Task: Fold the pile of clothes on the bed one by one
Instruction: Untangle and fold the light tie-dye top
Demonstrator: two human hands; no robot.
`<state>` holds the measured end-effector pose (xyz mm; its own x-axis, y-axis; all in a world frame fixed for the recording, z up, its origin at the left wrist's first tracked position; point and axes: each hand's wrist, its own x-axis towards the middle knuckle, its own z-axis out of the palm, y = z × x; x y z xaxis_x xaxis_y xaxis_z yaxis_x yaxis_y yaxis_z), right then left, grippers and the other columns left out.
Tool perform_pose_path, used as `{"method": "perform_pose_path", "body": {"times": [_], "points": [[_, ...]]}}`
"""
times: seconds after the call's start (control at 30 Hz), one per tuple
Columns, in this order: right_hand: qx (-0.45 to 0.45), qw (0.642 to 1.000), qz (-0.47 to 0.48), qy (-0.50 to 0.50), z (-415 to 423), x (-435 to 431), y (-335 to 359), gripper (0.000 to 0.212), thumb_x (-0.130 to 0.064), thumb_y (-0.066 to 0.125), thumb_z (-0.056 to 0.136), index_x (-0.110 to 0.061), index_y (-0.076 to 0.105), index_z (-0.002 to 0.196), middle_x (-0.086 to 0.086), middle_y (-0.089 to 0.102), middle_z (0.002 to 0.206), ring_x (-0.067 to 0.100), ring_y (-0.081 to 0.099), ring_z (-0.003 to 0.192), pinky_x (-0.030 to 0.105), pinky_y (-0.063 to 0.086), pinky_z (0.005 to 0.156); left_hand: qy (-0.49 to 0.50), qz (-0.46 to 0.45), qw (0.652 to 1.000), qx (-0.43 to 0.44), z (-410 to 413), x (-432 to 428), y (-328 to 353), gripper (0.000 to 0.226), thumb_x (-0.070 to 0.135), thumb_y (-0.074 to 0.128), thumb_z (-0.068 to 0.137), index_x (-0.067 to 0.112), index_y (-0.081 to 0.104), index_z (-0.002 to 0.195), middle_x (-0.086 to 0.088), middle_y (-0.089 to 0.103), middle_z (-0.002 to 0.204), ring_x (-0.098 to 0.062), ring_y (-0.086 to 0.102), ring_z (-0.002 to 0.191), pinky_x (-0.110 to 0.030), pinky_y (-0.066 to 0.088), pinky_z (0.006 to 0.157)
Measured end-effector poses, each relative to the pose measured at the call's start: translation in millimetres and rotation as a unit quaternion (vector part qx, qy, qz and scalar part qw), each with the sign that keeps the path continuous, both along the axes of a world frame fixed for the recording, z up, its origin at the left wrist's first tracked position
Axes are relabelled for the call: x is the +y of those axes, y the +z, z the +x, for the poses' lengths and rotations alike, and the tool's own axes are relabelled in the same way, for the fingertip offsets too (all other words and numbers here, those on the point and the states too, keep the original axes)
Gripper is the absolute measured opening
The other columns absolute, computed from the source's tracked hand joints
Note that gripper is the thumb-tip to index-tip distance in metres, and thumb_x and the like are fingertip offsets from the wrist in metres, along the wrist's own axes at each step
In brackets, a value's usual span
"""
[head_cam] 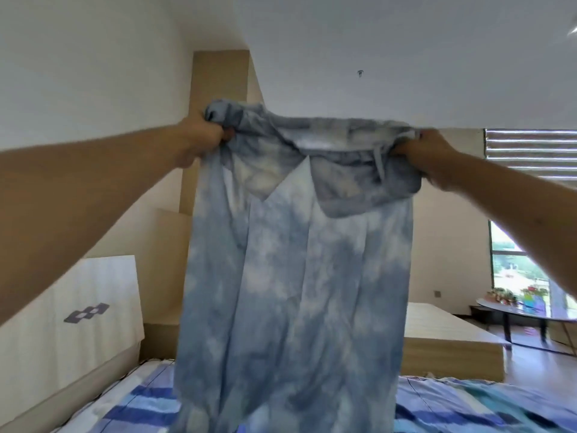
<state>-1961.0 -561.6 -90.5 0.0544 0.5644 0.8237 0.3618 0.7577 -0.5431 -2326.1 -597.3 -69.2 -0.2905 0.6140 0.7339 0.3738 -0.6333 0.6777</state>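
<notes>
Two hands were up in front of the camera, both on one garment. Left hand [203, 137] was fisted round the bunched top-left corner of the pale blue-and-white tie-dye cloth garment [296, 276]. Right hand [427, 154] gripped the top-right edge, fingers curled into the fabric. Garment hung straight down btwn the hands, top edge pulled fairly taut, w/ a hood-like flap and a drawstring drooping near the right hand. Its lower end ran out of frame over the blue-striped bed sheet [137, 404]; contact w/ the sheet couldn't be told. White padded headboard [78, 307] w/ grey diamond motif stood at left. Light wooden platform [437, 339] sat behind at right. Dark round table [515, 309] w/ potted plants stood by the window [515, 264], far right
</notes>
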Motion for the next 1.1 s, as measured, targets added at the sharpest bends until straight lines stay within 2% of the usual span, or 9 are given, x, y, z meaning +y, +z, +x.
{"method": "perform_pose_path", "body": {"times": [0.07, 0.17, 0.23, 0.43, 0.6, 0.83, 0.9, 1.0, 1.1], "points": [[-0.067, 0.989, -0.078, 0.108, 6.1, -0.6, -31.9, 0.011, 0.001, 0.063, 0.09, -0.004, 0.07, 0.098, 0.011, 0.072, 0.097, 0.025, 0.07, 0.092, 0.033, 0.058, 0.077, -0.063, -0.041, 0.997, -0.021, -9.9, 3.9, -38.7, 0.03, 0.009, 0.068, 0.094, 0.002, 0.06, 0.122, -0.013, 0.065, 0.114, -0.029, 0.065, 0.103, -0.038, 0.055, 0.089], [-0.119, 0.956, -0.169, 0.208, 17.5, 8.4, -76.5, 0.034, -0.008, 0.06, 0.096, 0.004, 0.06, 0.127, 0.024, 0.065, 0.127, 0.039, 0.062, 0.118, 0.049, 0.05, 0.102, -0.144, -0.082, 0.986, -0.034, -25.1, 16.2, -103.0, 0.012, 0.009, 0.067, 0.093, 0.006, 0.068, 0.104, -0.005, 0.075, 0.095, -0.016, 0.072, 0.081, -0.027, 0.06, 0.068], [-0.103, 0.939, -0.211, 0.25, 20.7, 15.8, -107.2, 0.039, -0.01, 0.058, 0.097, 0.004, 0.056, 0.134, 0.026, 0.06, 0.133, 0.043, 0.057, 0.124, 0.051, 0.048, 0.106, -0.205, -0.091, 0.973, -0.045, -30.1, 21.1, -137.4, 0.013, 0.017, 0.067, 0.09, 0.011, 0.071, 0.102, -0.002, 0.077, 0.095, -0.014, 0.074, 0.083, -0.023, 0.059, 0.066], [-0.035, 0.923, -0.269, 0.272, 17.9, 32.0, -189.2, 0.045, -0.016, 0.069, 0.085, 0.0, 0.063, 0.126, 0.024, 0.066, 0.126, 0.042, 0.063, 0.115, 0.047, 0.053, 0.097, -0.24, -0.166, 0.956, -0.008, -45.9, 37.2, -218.4, 0.059, 0.038, 0.083, 0.074, 0.013, 0.067, 0.125, -0.012, 0.068, 0.127, -0.026, 0.066, 0.116, -0.04, 0.055, 0.094], [-0.012, 0.904, -0.313, 0.291, 24.0, 38.7, -229.6, 0.044, -0.013, 0.067, 0.086, 0.004, 0.061, 0.127, 0.024, 0.066, 0.125, 0.037, 0.064, 0.108, 0.041, 0.057, 0.091, -0.309, -0.222, 0.924, 0.021, -64.2, 28.8, -253.8, 0.062, 0.027, 0.091, 0.069, 0.01, 0.068, 0.124, -0.019, 0.064, 0.131, -0.031, 0.063, 0.12, -0.035, 0.058, 0.086], [-0.013, 0.876, -0.36, 0.322, 24.5, 35.7, -248.2, 0.03, -0.021, 0.074, 0.079, -0.014, 0.076, 0.108, 0.014, 0.072, 0.116, 0.025, 0.071, 0.098, 0.035, 0.06, 0.082, -0.299, -0.35, 0.885, 0.074, -64.3, 5.5, -271.3, 0.098, 0.027, 0.101, 0.048, 0.006, 0.058, 0.133, -0.018, 0.064, 0.131, -0.035, 0.061, 0.123, -0.045, 0.056, 0.096], [-0.01, 0.878, -0.374, 0.299, 18.5, 33.2, -251.5, 0.03, -0.021, 0.075, 0.079, -0.012, 0.076, 0.108, 0.014, 0.073, 0.113, 0.025, 0.073, 0.095, 0.033, 0.06, 0.075, -0.282, -0.37, 0.883, 0.066, -56.4, 3.5, -274.8, 0.079, 0.019, 0.096, 0.06, 0.006, 0.06, 0.13, -0.019, 0.066, 0.13, -0.033, 0.065, 0.119, -0.044, 0.056, 0.094], [-0.002, 0.892, -0.411, 0.187, 1.8, 31.3, -255.7, 0.041, -0.019, 0.079, 0.079, -0.001, 0.069, 0.114, 0.017, 0.075, 0.109, 0.027, 0.074, 0.088, 0.034, 0.062, 0.07, -0.202, -0.386, 0.898, 0.062, -32.2, 2.1, -280.4, 0.041, 0.009, 0.071, 0.089, 0.005, 0.06, 0.129, -0.019, 0.068, 0.124, -0.028, 0.069, 0.107, -0.034, 0.059, 0.076], [0.038, 0.887, -0.451, 0.093, -25.1, 24.8, -260.1, 0.024, -0.01, 0.076, 0.086, -0.001, 0.066, 0.106, 0.017, 0.074, 0.1, 0.026, 0.07, 0.081, 0.035, 0.06, 0.072, -0.063, -0.405, 0.912, 0.022, -4.0, 7.2, -286.2, 0.029, 0.012, 0.062, 0.099, 0.003, 0.06, 0.127, -0.011, 0.069, 0.097, -0.018, 0.065, 0.078, -0.026, 0.053, 0.055]]}}
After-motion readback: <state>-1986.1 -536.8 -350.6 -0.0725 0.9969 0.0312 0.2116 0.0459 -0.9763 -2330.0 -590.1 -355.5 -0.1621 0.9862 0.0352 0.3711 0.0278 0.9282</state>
